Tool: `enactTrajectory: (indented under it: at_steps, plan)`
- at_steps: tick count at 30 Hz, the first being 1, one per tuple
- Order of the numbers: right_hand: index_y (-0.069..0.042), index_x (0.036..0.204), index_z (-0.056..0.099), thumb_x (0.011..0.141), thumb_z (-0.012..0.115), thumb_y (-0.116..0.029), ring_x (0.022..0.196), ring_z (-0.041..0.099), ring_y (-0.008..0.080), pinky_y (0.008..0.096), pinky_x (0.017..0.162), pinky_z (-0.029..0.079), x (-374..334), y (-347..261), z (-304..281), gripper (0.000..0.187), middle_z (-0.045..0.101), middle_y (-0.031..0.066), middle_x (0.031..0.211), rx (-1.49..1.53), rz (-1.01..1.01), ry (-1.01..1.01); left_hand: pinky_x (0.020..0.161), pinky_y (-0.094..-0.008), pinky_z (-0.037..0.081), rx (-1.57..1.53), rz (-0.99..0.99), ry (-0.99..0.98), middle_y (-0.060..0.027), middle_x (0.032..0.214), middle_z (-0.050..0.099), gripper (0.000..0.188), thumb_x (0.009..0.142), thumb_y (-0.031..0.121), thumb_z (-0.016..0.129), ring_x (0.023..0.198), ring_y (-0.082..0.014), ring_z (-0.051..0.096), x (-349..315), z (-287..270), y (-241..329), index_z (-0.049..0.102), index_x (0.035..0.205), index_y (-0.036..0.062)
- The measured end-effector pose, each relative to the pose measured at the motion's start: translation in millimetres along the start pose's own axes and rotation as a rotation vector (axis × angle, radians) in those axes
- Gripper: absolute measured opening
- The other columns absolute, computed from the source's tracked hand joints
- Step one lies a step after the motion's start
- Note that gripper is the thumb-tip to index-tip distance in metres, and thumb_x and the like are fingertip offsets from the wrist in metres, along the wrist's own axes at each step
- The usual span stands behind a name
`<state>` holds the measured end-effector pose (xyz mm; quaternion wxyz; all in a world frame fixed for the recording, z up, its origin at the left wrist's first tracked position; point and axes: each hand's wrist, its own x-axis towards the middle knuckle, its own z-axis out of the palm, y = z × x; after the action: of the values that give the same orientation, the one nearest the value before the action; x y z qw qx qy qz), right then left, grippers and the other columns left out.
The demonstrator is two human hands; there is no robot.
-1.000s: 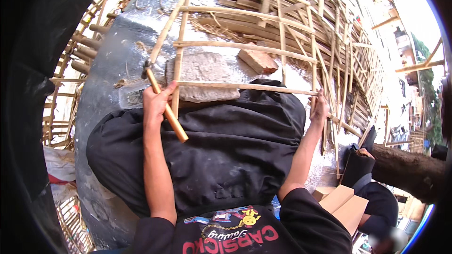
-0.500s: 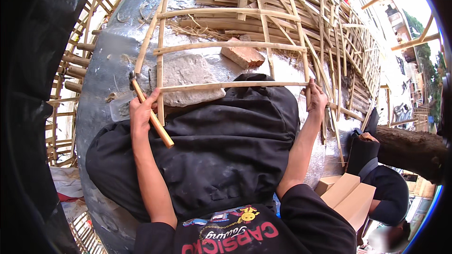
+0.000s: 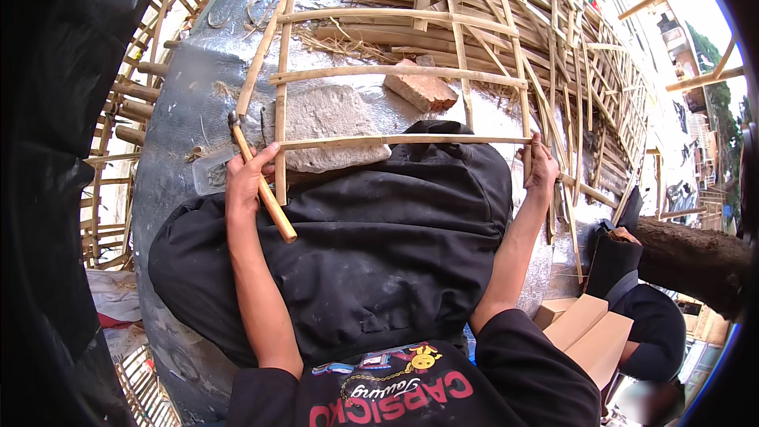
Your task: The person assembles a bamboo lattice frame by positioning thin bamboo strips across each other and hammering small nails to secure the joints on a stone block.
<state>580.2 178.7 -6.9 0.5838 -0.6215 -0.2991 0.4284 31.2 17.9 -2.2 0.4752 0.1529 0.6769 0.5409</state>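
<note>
A ladder-like bamboo frame of thin split strips stretches in front of me, its near end over my lap. My left hand grips the frame's near left corner, thumb against the nearest crosspiece. That same hand also holds a hammer, its wooden handle slanting across the palm and its small dark head pointing away. At the near right corner my right hand is closed round the end of that crosspiece. Beneath the frame lie a rough grey stone block and, farther right, a reddish brick.
Split bamboo strips are heaped at the far side, with lattice panels at right. A clear plastic container sits beside my left hand. Bamboo lattice lines the left. Another person is at lower right, near cardboard and a log.
The whole view has shifted slightly, so everything appears a little farther right. Both hands keep their holds, and the frame stays in about the same place over the stone block and brick.
</note>
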Motion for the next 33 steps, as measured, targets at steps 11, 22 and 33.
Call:
enactTrajectory:
  at_steps: [11,22,33]
  plan:
    - [0.003,0.096,0.07,0.092,0.077,-0.026,0.064,0.067,0.0159,0.028,0.06,0.06,-2.5,2.2,3.7,0.03,0.07,0.0091,0.081,0.058,-0.01,-0.035,0.06,-0.028,0.054,-0.005,0.015,0.042,-0.0025,0.083,0.059,0.044,0.077,0.029,0.087,0.068,-0.0114,0.059,-1.8,1.8,-0.7,0.053,0.095,0.0081]
    - [0.006,0.089,0.068,0.087,0.08,-0.014,0.063,0.068,0.0181,0.0272,0.058,0.058,2.7,1.8,4.7,0.024,0.07,0.0121,0.08,-0.013,-0.115,0.053,0.062,-0.025,0.051,-0.021,0.034,0.048,0.0012,0.074,0.059,0.032,0.078,0.026,0.085,0.066,-0.009,0.059,-3.3,2.0,-3.5,0.058,0.083,0.0089]
    - [0.001,0.105,0.067,0.085,0.083,-0.012,0.072,0.07,0.0198,0.0294,0.063,0.062,-10.5,-13.2,8.9,0.029,0.072,0.0111,0.091,0.035,-0.197,0.089,0.062,-0.0308,0.058,0.014,-0.067,-0.088,-0.0071,0.084,0.067,0.034,0.083,0.027,0.084,0.07,-0.014,0.066,-7.2,-6.2,3.0,0.063,0.093,0.0021]
